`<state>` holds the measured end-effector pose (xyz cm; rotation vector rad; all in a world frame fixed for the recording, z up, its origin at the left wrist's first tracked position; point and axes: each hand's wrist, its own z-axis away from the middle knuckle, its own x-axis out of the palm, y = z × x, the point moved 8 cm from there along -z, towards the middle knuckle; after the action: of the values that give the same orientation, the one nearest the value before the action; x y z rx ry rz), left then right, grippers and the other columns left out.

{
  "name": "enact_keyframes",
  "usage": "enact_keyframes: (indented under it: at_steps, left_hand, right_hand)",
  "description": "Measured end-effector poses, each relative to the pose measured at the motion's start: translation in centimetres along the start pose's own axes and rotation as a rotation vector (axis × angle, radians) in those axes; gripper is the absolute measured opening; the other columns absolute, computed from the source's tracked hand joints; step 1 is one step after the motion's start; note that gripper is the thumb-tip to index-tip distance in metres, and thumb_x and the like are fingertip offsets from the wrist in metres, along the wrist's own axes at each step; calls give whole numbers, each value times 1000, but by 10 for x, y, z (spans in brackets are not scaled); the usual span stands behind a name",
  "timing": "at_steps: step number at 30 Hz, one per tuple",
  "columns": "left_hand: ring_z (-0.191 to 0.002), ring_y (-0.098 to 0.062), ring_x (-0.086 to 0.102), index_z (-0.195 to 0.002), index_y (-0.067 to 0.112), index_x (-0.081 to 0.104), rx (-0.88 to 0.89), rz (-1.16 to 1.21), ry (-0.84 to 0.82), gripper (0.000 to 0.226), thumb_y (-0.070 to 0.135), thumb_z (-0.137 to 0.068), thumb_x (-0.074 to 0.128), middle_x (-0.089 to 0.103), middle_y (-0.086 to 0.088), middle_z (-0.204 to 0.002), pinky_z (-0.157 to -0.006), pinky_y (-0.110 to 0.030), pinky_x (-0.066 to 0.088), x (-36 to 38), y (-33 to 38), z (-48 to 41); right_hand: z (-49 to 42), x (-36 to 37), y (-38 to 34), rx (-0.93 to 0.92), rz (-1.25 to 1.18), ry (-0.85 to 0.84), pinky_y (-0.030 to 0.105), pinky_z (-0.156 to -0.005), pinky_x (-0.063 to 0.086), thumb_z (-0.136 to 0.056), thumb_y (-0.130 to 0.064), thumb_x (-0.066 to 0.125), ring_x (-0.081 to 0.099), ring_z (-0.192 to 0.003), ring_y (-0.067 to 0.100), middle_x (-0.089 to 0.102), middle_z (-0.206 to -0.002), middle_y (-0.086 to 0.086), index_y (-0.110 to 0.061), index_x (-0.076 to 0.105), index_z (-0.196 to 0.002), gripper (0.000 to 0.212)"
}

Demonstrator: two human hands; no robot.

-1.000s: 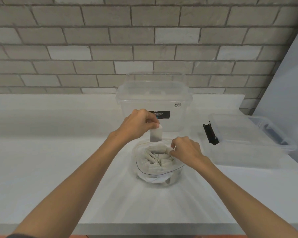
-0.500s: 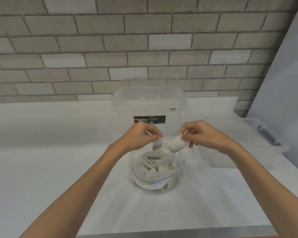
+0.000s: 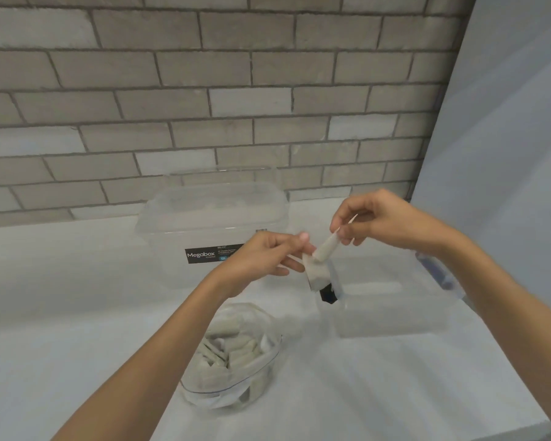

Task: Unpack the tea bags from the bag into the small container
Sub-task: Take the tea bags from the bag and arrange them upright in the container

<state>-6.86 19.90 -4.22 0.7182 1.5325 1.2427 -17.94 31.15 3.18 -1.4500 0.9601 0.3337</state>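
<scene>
Tea bags [image 3: 316, 275]: matt grey-white paper, slightly creased. Bag [image 3: 261, 370]: thin clear plastic film, glossy, crinkled. Small container [image 3: 392, 323]: clear smooth plastic, with black plastic clip [image 3: 327, 295]. Large tub [image 3: 210, 218]: frosted translucent plastic, smooth-walled. Counter [image 3: 77, 329]: smooth matt white. Wall [image 3: 204, 90]: rough matt grey brick.

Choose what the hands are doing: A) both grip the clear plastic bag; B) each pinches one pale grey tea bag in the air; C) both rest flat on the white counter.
B: the left hand pinches the lower pale grey tea bag, the right hand the upper pale grey tea bag.
</scene>
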Motion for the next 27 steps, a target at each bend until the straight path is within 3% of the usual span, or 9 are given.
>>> enact_keyframes:
  at_steps: [3,8,11,13,17,21,23,25,27]
  left_hand:
    - [-87,-7,69,-104,20,74,-3,9,-10,43,51,-93,46,72,11,-97,-83,-24,48,12,12,-22]
    - [-96,-7,68,-110,24,71,3,-74,-113,27,37,-87,67,73,9,-104,-88,-25,50,42,33,-60]
    - [-93,-10,67,-101,15,71,20,-58,-130,22,27,-83,73,73,0,-100,-92,-29,48,56,43,-81]
    - [-84,-9,65,-90,17,71,46,-54,-80,14,26,-81,76,73,0,-90,-84,-27,47,61,46,-94]
    - [-63,-7,56,-72,22,72,115,-245,156,13,28,-71,83,69,8,-70,-68,-26,41,59,43,-123]
    - [-55,7,51,-71,26,71,152,-396,170,13,31,-71,83,69,10,-71,-62,-16,36,73,40,-137]
    - [-57,5,53,-72,26,73,146,-430,162,16,40,-74,80,67,12,-66,-59,-13,37,76,39,-141]
    - [-63,-2,60,-74,24,74,137,-488,183,21,44,-81,72,68,8,-66,-64,-16,45,74,35,-145]
    - [-69,-8,64,-81,19,74,114,-542,193,15,31,-88,68,70,4,-71,-74,-22,51,71,28,-152]
  right_hand:
    - [3,-21,13,-44,-50,2,27,-87,55,-83,4,66,71,-87,18,75,-87,4,-14,73,-80,20]
    - [0,-52,25,-170,-149,-22,23,-87,53,-83,5,67,70,-94,16,74,-96,5,-3,74,-78,12]
    - [-4,-65,38,-189,-155,-35,23,-86,53,-83,10,64,69,-96,18,74,-97,5,0,74,-79,15]
    - [-7,-74,52,-174,-164,-5,25,-89,53,-85,13,59,69,-98,17,74,-100,2,-4,74,-88,24]
    - [-17,-86,93,-35,-208,83,27,-81,54,-90,-6,61,70,-86,12,73,-99,1,-14,71,-106,21]
    - [-25,-73,125,-16,-37,89,20,-63,51,-84,-13,72,63,-60,4,69,-69,-2,-12,73,-91,8]
    - [-30,-76,138,-10,9,116,13,-58,47,-84,-11,72,61,-54,1,68,-67,0,-14,73,-86,3]
    - [-34,-79,151,2,149,132,9,-59,46,-85,-15,71,63,-56,2,68,-70,-5,-18,73,-87,4]
    - [-36,-74,162,8,263,92,8,-62,45,-88,-17,67,64,-60,4,64,-69,-15,-18,74,-92,8]
